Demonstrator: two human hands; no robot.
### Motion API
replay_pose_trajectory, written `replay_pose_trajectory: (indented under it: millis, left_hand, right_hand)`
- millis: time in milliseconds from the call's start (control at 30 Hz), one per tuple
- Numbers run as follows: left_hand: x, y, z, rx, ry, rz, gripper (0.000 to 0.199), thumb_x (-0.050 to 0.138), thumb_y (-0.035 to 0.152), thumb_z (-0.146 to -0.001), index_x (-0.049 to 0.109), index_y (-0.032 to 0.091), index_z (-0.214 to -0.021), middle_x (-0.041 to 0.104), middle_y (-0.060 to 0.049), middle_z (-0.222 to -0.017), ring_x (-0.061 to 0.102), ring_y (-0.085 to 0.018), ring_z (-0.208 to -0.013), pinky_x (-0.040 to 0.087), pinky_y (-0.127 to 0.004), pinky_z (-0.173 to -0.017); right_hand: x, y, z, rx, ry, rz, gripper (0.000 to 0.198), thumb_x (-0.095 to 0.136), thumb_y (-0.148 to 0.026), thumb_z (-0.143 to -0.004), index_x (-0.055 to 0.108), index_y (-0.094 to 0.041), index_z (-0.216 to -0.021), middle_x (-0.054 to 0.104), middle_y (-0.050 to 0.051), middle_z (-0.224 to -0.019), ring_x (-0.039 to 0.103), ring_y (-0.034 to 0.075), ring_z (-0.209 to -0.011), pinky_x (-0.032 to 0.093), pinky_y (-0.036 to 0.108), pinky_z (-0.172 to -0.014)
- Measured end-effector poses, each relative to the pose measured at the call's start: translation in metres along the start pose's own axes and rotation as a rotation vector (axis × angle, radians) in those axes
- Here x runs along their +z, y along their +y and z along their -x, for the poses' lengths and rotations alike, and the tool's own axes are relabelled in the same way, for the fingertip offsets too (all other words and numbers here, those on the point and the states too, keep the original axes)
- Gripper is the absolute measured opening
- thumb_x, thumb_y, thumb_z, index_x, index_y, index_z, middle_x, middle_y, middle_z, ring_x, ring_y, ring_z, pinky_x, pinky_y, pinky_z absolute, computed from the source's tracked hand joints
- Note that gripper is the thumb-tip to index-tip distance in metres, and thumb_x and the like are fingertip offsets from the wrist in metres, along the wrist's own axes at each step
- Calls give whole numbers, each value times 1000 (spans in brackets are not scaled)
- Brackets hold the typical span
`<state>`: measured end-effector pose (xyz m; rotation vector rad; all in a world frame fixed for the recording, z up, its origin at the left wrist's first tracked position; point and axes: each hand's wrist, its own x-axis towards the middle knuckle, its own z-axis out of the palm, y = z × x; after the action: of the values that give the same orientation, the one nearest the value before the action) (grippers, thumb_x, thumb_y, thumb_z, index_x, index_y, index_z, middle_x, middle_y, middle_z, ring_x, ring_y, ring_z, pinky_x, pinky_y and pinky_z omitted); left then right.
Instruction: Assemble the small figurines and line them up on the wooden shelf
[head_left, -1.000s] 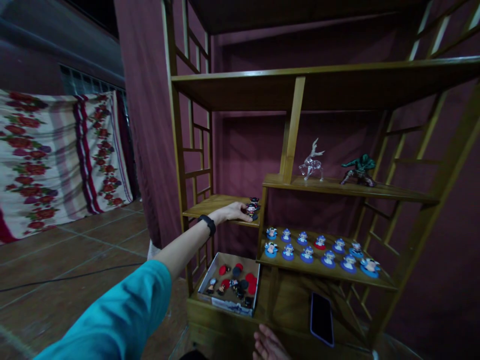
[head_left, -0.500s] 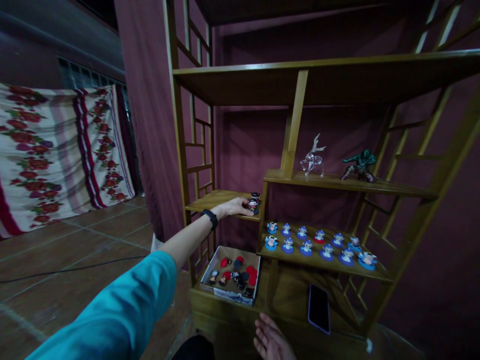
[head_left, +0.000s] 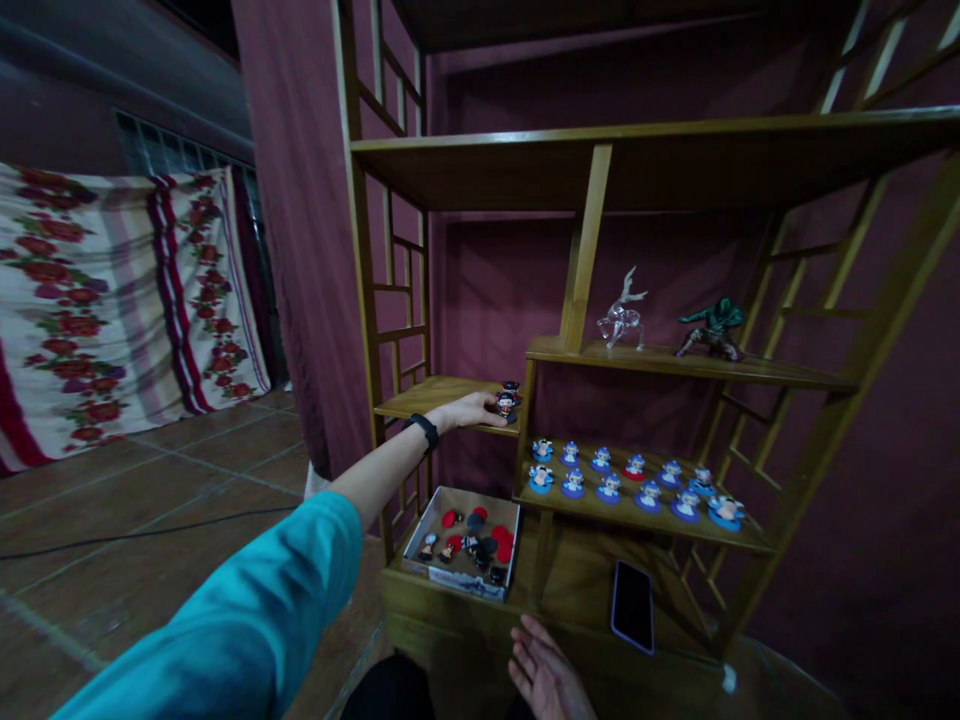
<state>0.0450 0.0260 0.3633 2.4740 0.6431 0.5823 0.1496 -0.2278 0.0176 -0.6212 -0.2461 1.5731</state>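
Observation:
My left hand [head_left: 474, 410] reaches out to the small left shelf [head_left: 424, 396], its fingers closed on a small black and red figurine [head_left: 506, 404] at the shelf's right end. Just behind that one stands a second dark figurine [head_left: 511, 387]. Low in the view, my right hand [head_left: 546, 668] is held palm up with its fingers spread and nothing in it. Between the hands, on the lower board, sits an open cardboard box [head_left: 465, 583] with several loose figurines and red and dark round bases inside.
Two rows of small blue and white figurines [head_left: 610, 487] fill the right shelf. Above them stand a clear deer ornament [head_left: 621, 325] and a green action figure [head_left: 714, 328]. A phone [head_left: 632, 606] lies on the lower board. An upright divider [head_left: 527, 415] borders the left shelf.
The view has shifted slightly. My left hand stays at the figurine on the left shelf, and my right hand remains low with spread fingers.

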Motion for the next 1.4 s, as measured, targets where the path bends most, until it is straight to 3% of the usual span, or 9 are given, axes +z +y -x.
replay_pose_trajectory:
  millis: [367, 700, 933, 1400]
  left_hand:
    - [-2, -1, 4, -4, -26, 40, 42, 68, 43, -58, 67, 12, -86, 63, -2, -83, 52, -16, -78, 37, -22, -71]
    - [-2, -3, 2, 8, -13, 2, 37, 68, 44, -56, 68, 13, -76, 60, 1, -69, 51, -15, -70, 36, -23, -66]
    - [0, -8, 1, 35, 1, -8, 39, 68, 45, -56, 68, 11, -76, 60, -1, -70, 51, -15, -71, 37, -23, -67]
    - [-2, -10, 0, 70, -4, -53, 38, 66, 46, -59, 68, 11, -76, 61, -2, -75, 52, -15, -72, 37, -22, -66]
  right_hand:
    - [2, 5, -1, -6, -10, 24, 47, 77, -29, -56, 62, -19, -99, 65, 8, -101, 59, 18, -93, 40, 34, -86]
    - [7, 6, 0, -4, 9, 30, 46, 77, -27, -55, 62, -19, -97, 66, 8, -99, 59, 17, -87, 41, 34, -84]
    - [10, 7, 2, 0, -26, 22, 43, 73, -27, -62, 60, -18, -102, 65, 8, -100, 59, 16, -89, 40, 35, -86]
    - [10, 13, -2, 26, -19, 51, 44, 73, -29, -62, 59, -19, -103, 64, 8, -102, 58, 16, -90, 40, 34, -87]
